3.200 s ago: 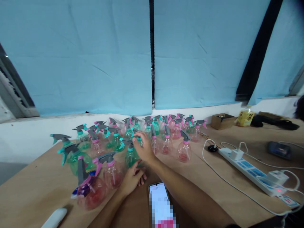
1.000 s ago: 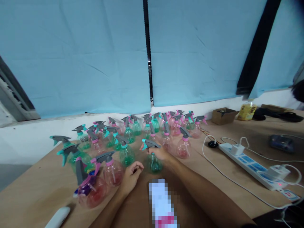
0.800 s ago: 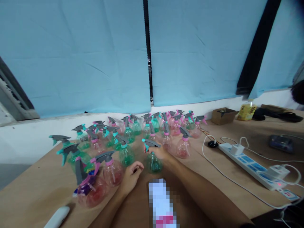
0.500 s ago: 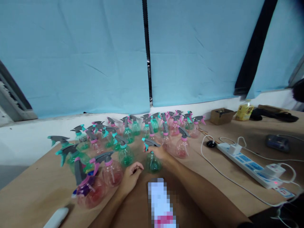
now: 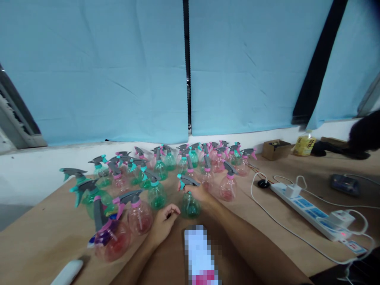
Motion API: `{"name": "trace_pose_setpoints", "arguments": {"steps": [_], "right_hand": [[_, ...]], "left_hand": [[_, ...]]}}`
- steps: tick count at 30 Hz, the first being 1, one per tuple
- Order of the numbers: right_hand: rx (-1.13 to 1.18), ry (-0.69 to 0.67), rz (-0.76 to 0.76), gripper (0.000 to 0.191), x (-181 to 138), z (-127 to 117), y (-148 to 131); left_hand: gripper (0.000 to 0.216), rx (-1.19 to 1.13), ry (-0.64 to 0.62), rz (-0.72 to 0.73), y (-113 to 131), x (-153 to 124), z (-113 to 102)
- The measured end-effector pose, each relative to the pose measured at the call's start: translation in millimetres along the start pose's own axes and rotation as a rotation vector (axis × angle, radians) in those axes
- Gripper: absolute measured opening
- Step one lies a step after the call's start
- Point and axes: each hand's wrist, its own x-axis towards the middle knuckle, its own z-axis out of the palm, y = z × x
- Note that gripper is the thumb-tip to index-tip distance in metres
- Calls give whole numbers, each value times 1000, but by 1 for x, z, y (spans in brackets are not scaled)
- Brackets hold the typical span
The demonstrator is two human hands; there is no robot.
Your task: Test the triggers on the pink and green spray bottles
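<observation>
My right hand (image 5: pixel 200 192) is closed around the neck of a green spray bottle (image 5: pixel 190 209) with a grey and turquoise trigger head. This bottle stands upright on the table, its head pointing left. To its left, my left hand (image 5: pixel 165 222) rests with its fingers curled in, and I see nothing in them. Beside that hand are a pink spray bottle (image 5: pixel 140 218) and a green spray bottle (image 5: pixel 156 196). Another pink spray bottle (image 5: pixel 113 241) stands nearer on the left. In front of me, between my forearms, lies a phone with a blurred screen (image 5: pixel 198 249).
Several more pink and green spray bottles crowd the table back to the wall. A white power strip (image 5: pixel 308 213) with plugs and trailing cables lies on the right. Behind it are a cardboard box (image 5: pixel 276 150) and a yellow-labelled bottle (image 5: pixel 304 145). A white object (image 5: pixel 67 273) lies front left.
The view has shifted slightly. Both hands keep their places, the right still around the green spray bottle. At the far right edge, a dark shape has come further into view.
</observation>
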Motion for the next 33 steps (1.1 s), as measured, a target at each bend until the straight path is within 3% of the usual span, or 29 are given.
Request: {"name": "trace_pose_setpoints", "arguments": {"steps": [6,10,14,19,24,27,33], "right_hand": [[-101,29,96,22,-1,1,2],[-87,39,35,26,-1,8,0],[-150,194,-36,30,2,18,7],[-343,395,-76,23,9,36,17],[-458,411,-117,23,17,51,9],[-529,405,-33,20,22,51,8],[-504,236,103,24,20,42,10]], "left_hand": [[15,-17,-19,-4,4,-2,-1],[18,-141,-126,-16,11,-7,-3],[32,-224,-286,-34,15,-7,-5],[44,-285,-304,-38,9,-4,-2],[52,-260,-225,-99,6,-1,3],[52,-238,-204,-129,8,2,6],[52,-255,-171,-142,6,7,9]]}}
